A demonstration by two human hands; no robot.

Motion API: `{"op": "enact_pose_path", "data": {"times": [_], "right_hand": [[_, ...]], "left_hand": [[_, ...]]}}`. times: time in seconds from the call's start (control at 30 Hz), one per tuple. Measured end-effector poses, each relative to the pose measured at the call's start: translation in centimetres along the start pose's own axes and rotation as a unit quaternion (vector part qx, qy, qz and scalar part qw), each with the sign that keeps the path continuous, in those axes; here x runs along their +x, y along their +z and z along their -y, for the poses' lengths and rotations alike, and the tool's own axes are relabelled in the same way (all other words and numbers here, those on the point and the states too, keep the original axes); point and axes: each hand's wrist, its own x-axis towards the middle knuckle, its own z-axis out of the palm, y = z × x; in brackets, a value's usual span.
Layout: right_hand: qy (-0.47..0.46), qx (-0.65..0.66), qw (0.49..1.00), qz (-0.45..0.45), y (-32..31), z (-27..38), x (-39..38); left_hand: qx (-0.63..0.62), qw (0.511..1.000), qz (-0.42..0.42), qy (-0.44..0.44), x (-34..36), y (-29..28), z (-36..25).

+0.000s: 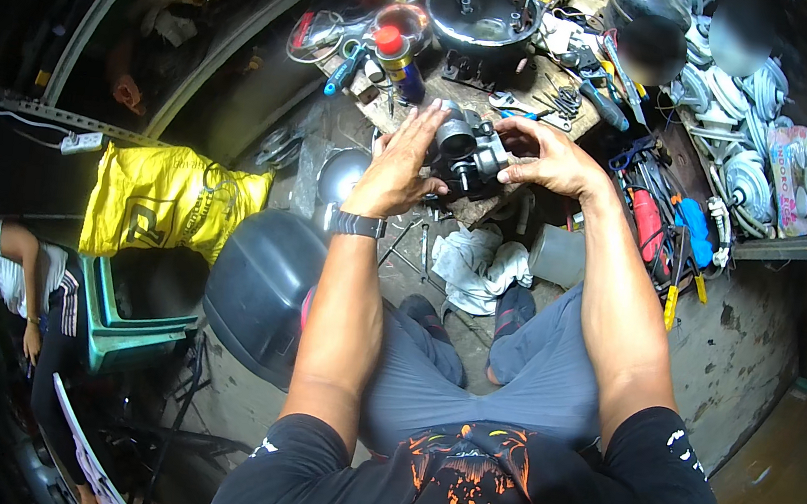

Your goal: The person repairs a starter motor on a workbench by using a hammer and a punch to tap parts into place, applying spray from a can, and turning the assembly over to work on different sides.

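Observation:
A grey and black metal machine part (470, 149) with a round dark cylinder on it is held between my two hands at the front edge of the cluttered bench. My left hand (400, 163), a dark watch on its wrist, presses along the part's left side with its fingers pointing away from me. On the other side my right hand (551, 159) curves its fingers around the part, thumb at the near edge. The underside of the part is hidden. Just beyond my left hand stands a dark spray can (401, 72) with a red cap.
On the bench (551, 79) lie a black round bowl-shaped housing (483, 15), pliers and screwdrivers. Red- and blue-handled tools (647, 222) hang at the right. Below are a white rag (482, 270) and a grey container (558, 255). A yellow sack (178, 199) and a seated person (27, 281) are left.

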Motion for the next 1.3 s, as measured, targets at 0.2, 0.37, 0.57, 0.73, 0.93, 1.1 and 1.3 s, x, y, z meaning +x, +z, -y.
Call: {"op": "enact_pose_path", "data": {"times": [0.2,0.37,0.57,0.73,0.93,1.1,1.3], "right_hand": [[0.024,-0.114,0.993,-0.003,0.7,2.4,0.2],[0.02,-0.159,0.987,-0.016,0.4,2.5,-0.8],[0.073,-0.243,0.965,-0.069,-2.7,4.0,-3.5],[0.066,-0.16,0.955,-0.24,-7.8,2.6,-6.1],[0.109,-0.173,0.928,-0.312,-8.1,-0.3,-5.2],[0.122,-0.19,0.925,-0.306,-7.9,-0.8,-4.5],[0.127,-0.194,0.906,-0.355,-9.3,-2.1,-4.6]], "left_hand": [[-0.023,1.0,0.007,0.014,-0.2,-0.6,1.1],[-0.146,0.987,-0.074,0.005,0.7,-1.3,0.2],[-0.09,0.988,-0.114,0.044,1.3,-0.4,0.0],[-0.107,0.988,-0.113,0.015,1.1,-0.7,-0.7],[-0.019,0.973,-0.21,-0.093,1.9,1.2,-3.4],[-0.013,0.961,-0.209,-0.182,2.2,1.1,-4.1],[-0.09,0.986,-0.132,-0.054,1.7,-0.3,-3.5]]}}
